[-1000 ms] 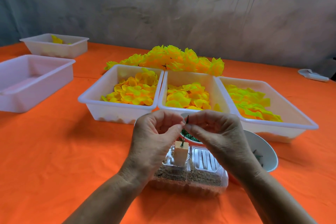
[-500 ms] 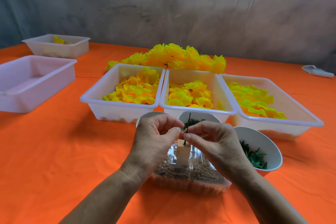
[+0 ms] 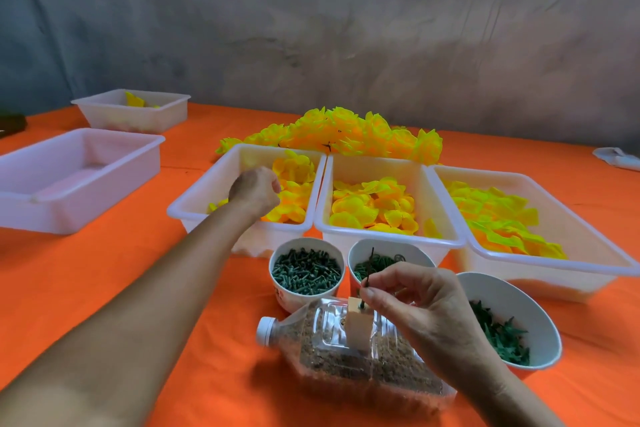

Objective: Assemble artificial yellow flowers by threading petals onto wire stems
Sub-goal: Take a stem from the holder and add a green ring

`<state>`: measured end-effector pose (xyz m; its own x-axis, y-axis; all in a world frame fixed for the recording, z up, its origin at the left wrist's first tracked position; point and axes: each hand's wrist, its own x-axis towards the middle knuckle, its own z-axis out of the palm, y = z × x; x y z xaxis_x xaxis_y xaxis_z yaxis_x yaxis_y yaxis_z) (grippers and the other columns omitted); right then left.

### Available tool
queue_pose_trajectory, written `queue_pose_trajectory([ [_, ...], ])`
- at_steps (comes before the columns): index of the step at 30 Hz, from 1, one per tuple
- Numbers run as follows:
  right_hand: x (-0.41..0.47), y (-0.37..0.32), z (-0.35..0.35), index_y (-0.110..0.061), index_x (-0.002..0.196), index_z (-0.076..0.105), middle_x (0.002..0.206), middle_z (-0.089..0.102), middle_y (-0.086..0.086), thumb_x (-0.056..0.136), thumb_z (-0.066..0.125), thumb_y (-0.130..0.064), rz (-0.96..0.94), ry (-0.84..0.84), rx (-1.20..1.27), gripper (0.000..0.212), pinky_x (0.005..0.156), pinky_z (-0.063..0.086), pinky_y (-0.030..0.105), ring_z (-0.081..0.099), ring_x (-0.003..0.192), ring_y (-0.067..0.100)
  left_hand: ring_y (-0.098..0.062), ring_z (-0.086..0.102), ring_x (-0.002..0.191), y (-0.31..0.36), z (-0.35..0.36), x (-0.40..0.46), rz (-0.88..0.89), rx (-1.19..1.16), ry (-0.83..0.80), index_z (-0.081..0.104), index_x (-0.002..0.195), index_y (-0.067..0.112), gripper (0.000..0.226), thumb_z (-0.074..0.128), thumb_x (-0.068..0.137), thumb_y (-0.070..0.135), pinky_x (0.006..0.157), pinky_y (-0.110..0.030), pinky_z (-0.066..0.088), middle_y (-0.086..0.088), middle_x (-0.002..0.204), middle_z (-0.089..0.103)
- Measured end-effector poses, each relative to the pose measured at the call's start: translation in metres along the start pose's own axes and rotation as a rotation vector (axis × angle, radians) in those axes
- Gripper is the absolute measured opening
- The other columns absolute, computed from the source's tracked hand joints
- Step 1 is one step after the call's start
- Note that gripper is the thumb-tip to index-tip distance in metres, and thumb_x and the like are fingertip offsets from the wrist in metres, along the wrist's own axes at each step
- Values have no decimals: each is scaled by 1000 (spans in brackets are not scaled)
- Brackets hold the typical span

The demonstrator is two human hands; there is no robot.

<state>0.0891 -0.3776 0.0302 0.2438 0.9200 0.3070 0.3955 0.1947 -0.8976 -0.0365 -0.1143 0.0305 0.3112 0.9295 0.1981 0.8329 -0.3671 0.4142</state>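
Two hands apart in head view: our left hand (image 3: 258, 192) curls into leftmost petal tray (image 3: 194, 210), catch unclear; right hand (image 3: 415, 302) pinches wire stem (image 3: 370, 270) upright on foam block (image 3: 360, 322). Risk: grabbing several stuck petals (image 3: 294, 198); stem tipping.

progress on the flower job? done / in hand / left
Done: a pile of finished yellow flowers lies behind the trays. In hand: right hand pinches a bare wire stem standing in a small block on the bottle; left hand reaches into the left petal tray. Left: no petal is on this stem, and three trays still hold petals.
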Motion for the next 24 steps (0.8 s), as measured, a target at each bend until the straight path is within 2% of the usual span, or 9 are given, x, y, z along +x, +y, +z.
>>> queue_pose_trajectory([
  [3,1,-1,1,-17,66,76,64,70,7,74,74,-1,23,-8,62,18,55,46,14,61,56,5,-26,62,99,5,12,8,49,164,-184,69,95,13,20,76,77,21,77,-36,51,-9,105,67],
  [6,1,-1,0,-19,69,77,64,71,6,74,75,-3,35,-17,32,17,56,49,20,62,58,9,-27,61,92,12,21,13,49,339,-278,59,88,11,21,73,79,23,67,-34,47,-6,89,58],
  [9,3,1,-2,-14,69,75,65,71,7,74,76,-4,55,-15,-1,12,60,48,28,62,59,15,-28,61,100,14,27,19,42,448,-270,60,93,11,13,68,83,15,67,-32,43,-9,98,59],
  [11,4,2,-2,-12,68,75,64,70,9,74,76,-4,62,-12,-14,10,57,45,26,58,57,13,-29,60,102,12,31,23,33,483,-261,62,101,7,16,63,85,8,70,-32,45,-11,109,62],
  [15,5,2,-3,-14,66,75,60,69,6,72,76,1,54,-15,0,17,53,43,18,57,53,4,-33,60,102,7,33,26,26,431,-215,65,102,4,21,54,86,-2,71,-35,47,-16,112,62],
  [18,6,5,-4,-18,66,75,61,70,3,72,77,0,51,-18,-15,19,55,48,21,59,55,5,-31,62,92,3,26,28,21,211,-87,69,94,7,16,57,84,2,67,-35,45,-13,99,66],
  [21,6,6,-5,-21,67,75,62,70,3,72,78,-1,47,-21,-9,20,56,49,22,61,56,7,-20,52,64,-4,16,25,21,-189,18,65,75,9,5,70,77,7,57,-27,38,-4,68,57],
  [24,8,8,-5,-15,65,74,60,70,5,72,77,0,60,-8,34,17,55,49,23,62,55,10,-16,46,59,-6,3,12,-35,-722,-42,56,65,12,24,77,73,4,60,-29,39,-2,60,51],
])
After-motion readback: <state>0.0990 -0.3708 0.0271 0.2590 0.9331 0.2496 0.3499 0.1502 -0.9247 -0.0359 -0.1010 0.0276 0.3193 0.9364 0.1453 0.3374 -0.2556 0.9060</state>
